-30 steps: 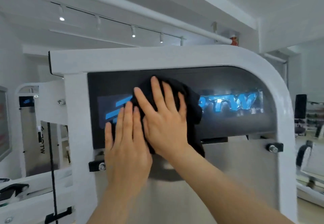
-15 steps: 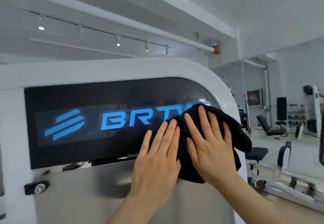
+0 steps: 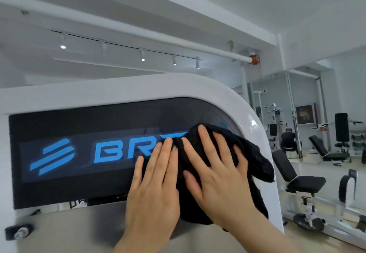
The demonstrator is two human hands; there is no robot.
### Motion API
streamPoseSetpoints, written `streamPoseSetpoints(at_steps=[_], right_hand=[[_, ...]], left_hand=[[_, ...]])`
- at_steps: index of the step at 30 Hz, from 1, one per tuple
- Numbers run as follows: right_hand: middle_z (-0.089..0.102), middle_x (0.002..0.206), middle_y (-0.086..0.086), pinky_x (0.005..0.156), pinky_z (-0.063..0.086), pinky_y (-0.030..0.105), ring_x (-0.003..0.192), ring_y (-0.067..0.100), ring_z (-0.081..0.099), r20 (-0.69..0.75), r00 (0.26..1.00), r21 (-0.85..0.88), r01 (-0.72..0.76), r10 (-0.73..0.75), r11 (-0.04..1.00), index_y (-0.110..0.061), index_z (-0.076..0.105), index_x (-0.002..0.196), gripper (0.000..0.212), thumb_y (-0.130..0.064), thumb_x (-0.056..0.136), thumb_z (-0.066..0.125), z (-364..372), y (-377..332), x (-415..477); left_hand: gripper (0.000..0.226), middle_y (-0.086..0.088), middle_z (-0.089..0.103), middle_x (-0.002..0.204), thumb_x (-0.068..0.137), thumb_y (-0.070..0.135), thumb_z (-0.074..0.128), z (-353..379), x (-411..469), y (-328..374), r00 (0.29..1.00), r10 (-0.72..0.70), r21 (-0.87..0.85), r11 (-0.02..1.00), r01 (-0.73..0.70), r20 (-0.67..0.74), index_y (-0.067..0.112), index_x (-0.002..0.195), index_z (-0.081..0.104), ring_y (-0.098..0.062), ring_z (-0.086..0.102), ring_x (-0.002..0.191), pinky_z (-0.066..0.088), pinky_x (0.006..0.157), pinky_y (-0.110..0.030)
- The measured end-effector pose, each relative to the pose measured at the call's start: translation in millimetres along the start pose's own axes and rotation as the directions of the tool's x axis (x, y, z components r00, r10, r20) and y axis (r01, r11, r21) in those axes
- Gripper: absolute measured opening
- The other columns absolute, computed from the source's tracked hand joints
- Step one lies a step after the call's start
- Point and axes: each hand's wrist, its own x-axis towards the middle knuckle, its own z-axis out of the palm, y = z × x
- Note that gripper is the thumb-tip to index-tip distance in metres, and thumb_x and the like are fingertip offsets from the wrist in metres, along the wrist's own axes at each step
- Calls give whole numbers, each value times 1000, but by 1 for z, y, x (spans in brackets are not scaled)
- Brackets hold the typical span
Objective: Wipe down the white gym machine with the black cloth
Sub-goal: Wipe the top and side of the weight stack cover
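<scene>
A gym: weight benches [image 3: 303,175], a wall mirror [image 3: 309,118], white machines [image 3: 277,126].

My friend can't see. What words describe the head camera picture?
The right hand presses a black cloth on the dark panel of the white gym machine, hiding some blue letters; the left hand lies flat beside it.

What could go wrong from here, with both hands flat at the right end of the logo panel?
1. The right hand only presses the black cloth with flat fingers, and a loose flap hangs past the curved edge of the white gym machine. The cloth could slip and drop.
2. The left hand seems to lie largely bare on the dark logo panel, so it may smear fingerprints there.
</scene>
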Motion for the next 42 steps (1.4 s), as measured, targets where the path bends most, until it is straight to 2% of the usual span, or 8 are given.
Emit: streamPoseSetpoints(at_steps=[6, 13, 19, 24, 26, 29, 35, 42], right_hand=[[35, 158, 2, 82, 33, 45, 118, 29, 36, -149, 984, 17, -92, 93, 996, -33, 42, 148, 64, -60, 90, 41, -11, -5, 107], [26, 162, 2, 107, 28, 41, 142, 21, 37, -121, 948, 95, 307, -296, 947, -29, 28, 155, 62, -37, 96, 46, 22, -104, 42], [23, 163, 6, 111, 19, 48, 148, 27, 26, -169, 954, 66, 263, -249, 963, -44, 33, 149, 47, -43, 102, 35, 15, -170, 164], [34, 158, 6, 115, 14, 50, 147, 28, 27, -182, 942, 69, 299, -283, 952, -33, 46, 145, 46, -44, 102, 34, 28, -245, 194], [30, 160, 6, 116, 12, 51, 149, 29, 24, -145, 920, 84, 378, -364, 922, -31, 45, 146, 48, -44, 101, 34, 34, -267, 172], [30, 160, 4, 118, 12, 48, 148, 27, 24, -58, 860, 151, 510, -507, 847, -28, 47, 144, 48, -38, 98, 39, 44, -286, 112], [33, 159, 5, 115, 19, 47, 148, 25, 27, -51, 879, 129, 477, -474, 870, -23, 50, 143, 51, -40, 95, 44, 40, -282, 132], [28, 161, 8, 117, 15, 48, 149, 26, 23, -43, 963, 124, 269, -266, 955, -23, 43, 148, 51, -33, 98, 37, 31, -293, 124]], left_hand=[[54, -7, 21, 161, 103, 28, 26, -19, 61, -45, 986, -155, 66, 985, 158, -58, 10, 154, 23, -22, 20, 149, 19, 120, -51], [52, -7, 25, 160, 101, 23, 29, -29, -11, -129, 992, -110, 201, 972, 121, -61, 7, 151, 28, -24, 26, 147, 25, 116, -52], [53, -8, 24, 160, 104, 29, 21, -64, 28, -240, 955, -263, 220, 932, 288, -134, 10, 153, 25, -24, 20, 149, 16, 120, -50], [62, -11, 23, 161, 104, 43, 10, -73, 9, -289, 900, -388, 52, 913, 405, -198, 9, 154, 24, -26, 21, 148, 22, 119, -51], [57, -6, 28, 159, 103, 40, 30, -64, -23, -281, 871, -466, -151, 883, 445, -159, 15, 154, 25, -22, 28, 146, 32, 116, -48], [54, 12, 52, 139, 93, 47, 38, -56, -78, -257, 773, -634, -515, 656, 552, 22, 35, 146, 38, -9, 51, 126, 45, 103, -39], [26, 4, 57, 119, 100, 23, 42, -84, -53, -281, 647, -735, -706, 347, 617, 204, 31, 108, 65, -15, 51, 116, 38, 108, -40], [55, 1, 55, 127, 94, 41, 27, -56, -8, -264, 661, -749, -702, 500, 507, -56, 16, 135, 51, -12, 44, 117, 32, 100, -22]])
